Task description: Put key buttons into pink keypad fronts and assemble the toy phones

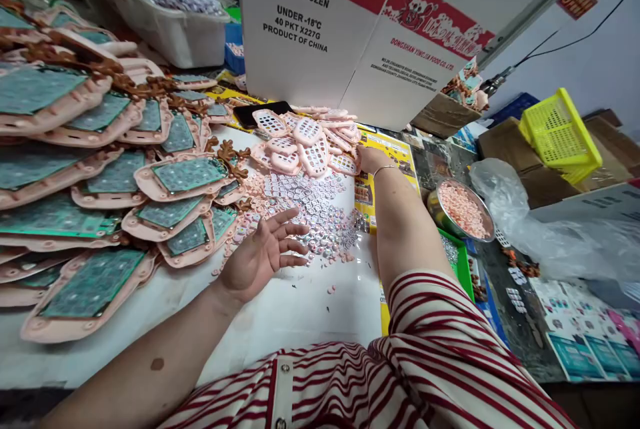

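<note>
My left hand (263, 252) is palm up with its fingers spread and nothing in it, just over the near left edge of a pile of small white buttons (313, 212). My right hand (370, 159) reaches to the right edge of a heap of pink plastic shells with holes (313, 142); its fingertips are hidden, so I cannot tell whether it grips a shell. Small peach-coloured pieces (253, 189) lie left of the buttons. Stacked pink shells with green circuit boards (187, 174) fill the left side of the white work surface (320, 309).
A large white carton (320, 29) stands behind the shells, with a tub of small parts (185, 32) to its left. At the right are a metal bowl of peach pieces (463, 209), a green tray (460, 259), plastic bags (520, 215) and a yellow basket (560, 135).
</note>
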The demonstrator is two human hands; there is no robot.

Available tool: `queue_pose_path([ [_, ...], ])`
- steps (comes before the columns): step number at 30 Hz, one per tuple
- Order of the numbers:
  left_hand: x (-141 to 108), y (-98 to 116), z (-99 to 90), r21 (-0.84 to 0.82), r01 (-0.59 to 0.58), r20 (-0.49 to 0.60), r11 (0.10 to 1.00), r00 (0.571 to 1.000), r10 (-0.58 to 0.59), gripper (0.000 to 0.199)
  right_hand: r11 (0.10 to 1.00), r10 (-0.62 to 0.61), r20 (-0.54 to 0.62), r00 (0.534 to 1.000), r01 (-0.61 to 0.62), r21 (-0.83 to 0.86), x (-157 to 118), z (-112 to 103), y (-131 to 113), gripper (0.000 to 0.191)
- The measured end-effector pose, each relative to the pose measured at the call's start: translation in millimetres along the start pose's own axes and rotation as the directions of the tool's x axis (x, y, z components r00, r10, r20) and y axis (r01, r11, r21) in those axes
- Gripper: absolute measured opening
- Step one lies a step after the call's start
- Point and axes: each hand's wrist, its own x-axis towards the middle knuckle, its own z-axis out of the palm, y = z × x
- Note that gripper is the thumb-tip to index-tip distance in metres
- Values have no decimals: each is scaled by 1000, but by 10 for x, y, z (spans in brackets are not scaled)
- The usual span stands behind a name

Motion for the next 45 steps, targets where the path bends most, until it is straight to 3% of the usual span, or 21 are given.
queue_pose_path([
  [4,-4,37,4,1,-22,-24,1000,999,22,67,994,-106,-42,994,106,-1,-161,39,-174,44],
  [8,-14,98,-14,26,-75,-28,997,997,75,70,989,-144,-85,986,143,-22,-538,57,-371,39],
  [11,-18,137,-52,47,-126,-20,991,992,127,67,996,-87,-295,951,86,-18,-870,-75,-383,43],
  [13,-17,152,-77,63,-142,-17,988,990,143,63,993,-96,-485,870,120,19,-1112,-212,-395,43],
  [15,-18,159,-88,93,-135,-22,986,990,138,62,956,-222,-591,776,292,25,-1377,-326,-497,38],
  [18,-47,167,-64,113,-117,14,987,993,116,69,781,-518,-618,591,622,-60,-1780,-347,-872,27],
  [20,-82,181,-33,84,-112,85,990,991,105,66,655,-642,-604,472,747,-112,-1997,-254,-1211,23],
  [21,-100,193,-20,59,-121,113,991,987,114,61,616,-672,-596,439,779,-120,-2076,-186,-1376,24],
  [24,-135,238,-7,-29,-179,103,983,978,181,53,583,-645,-651,401,808,-81,-2180,52,-1747,34],
  [27,-131,281,-22,-96,-216,32,972,975,220,47,599,-441,-821,364,800,33,-2162,285,-1852,34],
  [31,-88,289,-28,-78,-256,24,964,966,259,48,621,-110,-887,449,727,291,-2151,552,-1745,31],
  [35,-59,236,-27,5,-166,51,986,985,166,61,577,19,-852,524,690,438,-2158,699,-1658,39],
  [37,-65,204,-37,38,-76,63,996,995,73,64,566,48,-828,559,668,483,-2135,682,-1621,48],
  [39,-85,183,-47,75,43,68,996,996,-48,63,577,-10,-809,587,664,475,-2089,617,-1558,52],
  [41,-111,185,-51,107,98,95,989,990,-109,64,581,-73,-772,631,656,481,-2032,550,-1473,44],
  [43,-131,207,-50,126,44,155,991,986,-64,72,546,-2,-710,704,596,589,-1985,528,-1412,27],
  [45,-133,227,-53,146,-102,218,984,974,68,82,393,171,-590,789,494,775,-1977,569,-1431,19],
])
